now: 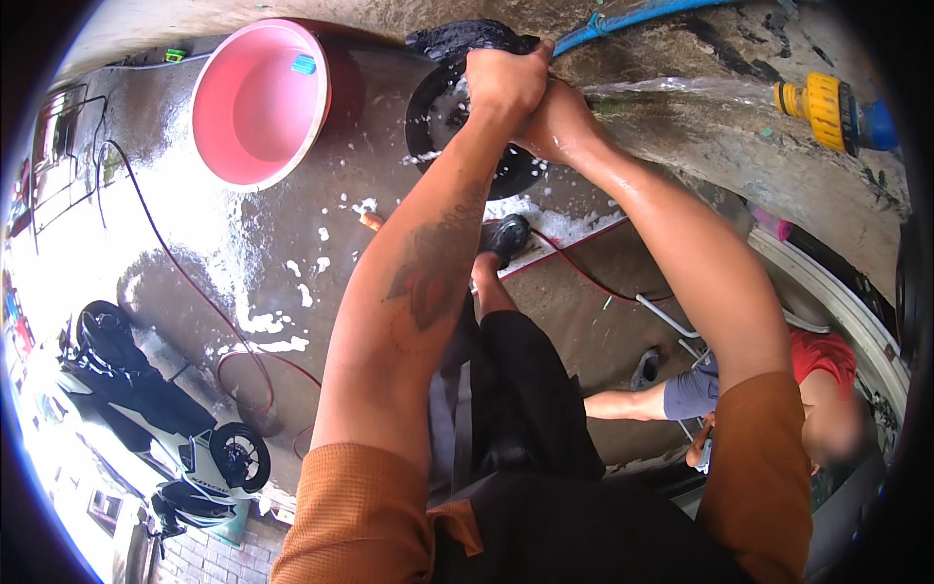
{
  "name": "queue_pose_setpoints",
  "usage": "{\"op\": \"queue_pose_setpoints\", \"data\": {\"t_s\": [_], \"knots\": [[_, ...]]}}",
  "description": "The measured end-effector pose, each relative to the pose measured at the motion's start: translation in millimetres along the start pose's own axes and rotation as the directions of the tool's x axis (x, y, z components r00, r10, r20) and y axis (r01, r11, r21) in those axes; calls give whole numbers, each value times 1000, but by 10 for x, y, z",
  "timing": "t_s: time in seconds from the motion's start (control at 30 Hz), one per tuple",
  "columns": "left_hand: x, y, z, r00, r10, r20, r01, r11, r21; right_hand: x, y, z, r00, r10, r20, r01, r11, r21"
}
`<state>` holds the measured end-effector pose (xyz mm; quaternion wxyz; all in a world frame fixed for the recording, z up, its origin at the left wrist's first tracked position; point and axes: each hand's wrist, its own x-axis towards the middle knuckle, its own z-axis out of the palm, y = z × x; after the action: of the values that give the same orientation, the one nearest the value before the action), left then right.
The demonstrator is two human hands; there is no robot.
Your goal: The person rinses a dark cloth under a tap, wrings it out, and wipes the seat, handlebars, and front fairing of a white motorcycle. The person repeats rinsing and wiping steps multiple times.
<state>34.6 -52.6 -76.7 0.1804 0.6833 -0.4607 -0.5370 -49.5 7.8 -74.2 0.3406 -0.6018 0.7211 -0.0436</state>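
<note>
My left hand [507, 82] grips a dark, wet-looking bundle [471, 40], seemingly cloth, which sticks out past the knuckles. Pressed against it from the right and below is my right hand [558, 125]; its fingers are hidden, so its hold cannot be made out. Under both hands stands a black round tub [427, 117] with suds and droplets inside, partly covered by my left forearm. Water [678, 86] streams leftward from a yellow hose connector [824, 113] towards my hands.
A pink basin [273, 102] with a blue block [303, 65] stands left. A blue hose [635, 14] runs along the concrete wall. Red hose [164, 248] crosses the wet, foamy floor. A motorbike [153, 431] is at lower left. Another person [824, 358] sits at right.
</note>
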Motion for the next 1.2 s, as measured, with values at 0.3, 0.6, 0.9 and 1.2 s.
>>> {"op": "queue_pose_setpoints", "data": {"t_s": [0.3,0.6,0.9,1.2], "knots": [[-122,-56,-82,971,216,98,-235,936,262,35,147,227,993,15,119,-7,998,-70],[-168,-306,-336,963,227,143,-241,967,88,-316,477,-635,988,-46,147,-71,712,699],[-361,-431,-354,976,140,165,-142,990,-2,-528,418,-703,996,7,-87,74,471,879],[-533,-294,-23,741,556,377,-580,813,-58,-649,265,-586,988,86,-130,69,507,859]]}}
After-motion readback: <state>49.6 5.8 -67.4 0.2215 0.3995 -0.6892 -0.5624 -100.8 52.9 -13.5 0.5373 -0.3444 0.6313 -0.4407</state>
